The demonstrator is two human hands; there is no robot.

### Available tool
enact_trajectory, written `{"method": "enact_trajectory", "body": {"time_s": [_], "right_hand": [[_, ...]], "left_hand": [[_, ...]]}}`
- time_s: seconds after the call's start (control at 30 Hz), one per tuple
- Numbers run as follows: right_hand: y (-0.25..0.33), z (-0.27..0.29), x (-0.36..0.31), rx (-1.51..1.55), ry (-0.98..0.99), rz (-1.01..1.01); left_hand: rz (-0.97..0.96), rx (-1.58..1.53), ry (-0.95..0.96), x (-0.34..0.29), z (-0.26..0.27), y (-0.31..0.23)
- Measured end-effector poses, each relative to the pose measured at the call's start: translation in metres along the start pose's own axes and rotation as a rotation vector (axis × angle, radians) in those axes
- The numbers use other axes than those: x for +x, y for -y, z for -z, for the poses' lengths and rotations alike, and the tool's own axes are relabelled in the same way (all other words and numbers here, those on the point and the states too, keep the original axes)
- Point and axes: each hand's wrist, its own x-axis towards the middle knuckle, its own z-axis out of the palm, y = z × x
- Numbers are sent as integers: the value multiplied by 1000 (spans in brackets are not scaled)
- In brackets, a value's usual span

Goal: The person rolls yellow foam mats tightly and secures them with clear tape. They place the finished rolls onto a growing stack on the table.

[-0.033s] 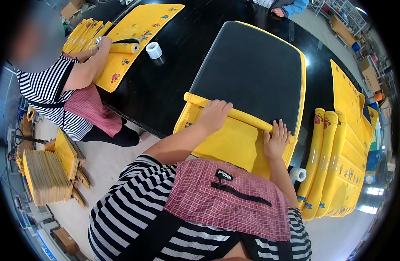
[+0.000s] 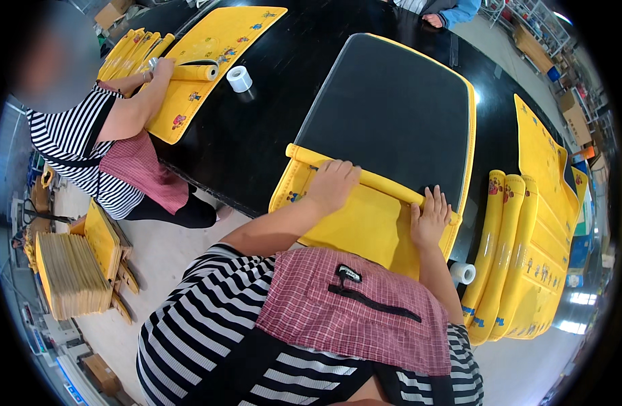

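Yellow rolled edge (image 2: 389, 185) of a dark-faced mat (image 2: 399, 101) lies under both of the person's hands, crossing the bench (image 2: 274, 101) at a slant in front of the body. Left hand (image 2: 332, 184) is laid over the roll toward its left part, fingers close together and bent; whether it grips underneath cannot be told. Right hand (image 2: 431, 215) rests on the right end, fingers slightly spread and flat, pinching nothing visible. The hands are set apart, presumably so that pressure is shared along the roll and neither end lifts. Beyond the roll the mat lies flat, dark face up; on the near side a yellow surface (image 2: 372, 230) shows. A white tape roll (image 2: 463, 273) stands just beside the right forearm, probably for easy reach. Next to it, finished-looking yellow rolls (image 2: 490, 243) lie side by side, a placement that likely saves room, against flat yellow mats (image 2: 544, 260). At left, a co-worker's hand (image 2: 162, 69) is at a partly rolled printed mat (image 2: 257, 27), with a second tape roll (image 2: 239, 79) near.
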Motion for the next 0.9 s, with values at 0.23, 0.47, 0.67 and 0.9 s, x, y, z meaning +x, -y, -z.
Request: {"method": "enact_trajectory", "body": {"time_s": [0.23, 0.47, 0.67, 0.9], "right_hand": [[-22, -4, 105, 10, 10, 32], [-24, -21, 105, 114, -64, 90], [-18, -22, 121, 105, -107, 118], [-10, -6, 139, 100, -51, 46]], "left_hand": [[45, 112, 219, 85, 25, 11], [182, 65, 299, 184, 31, 29], [-54, -108, 69, 188, 5, 45], [-39, 125, -46, 153, -2, 32]]}}
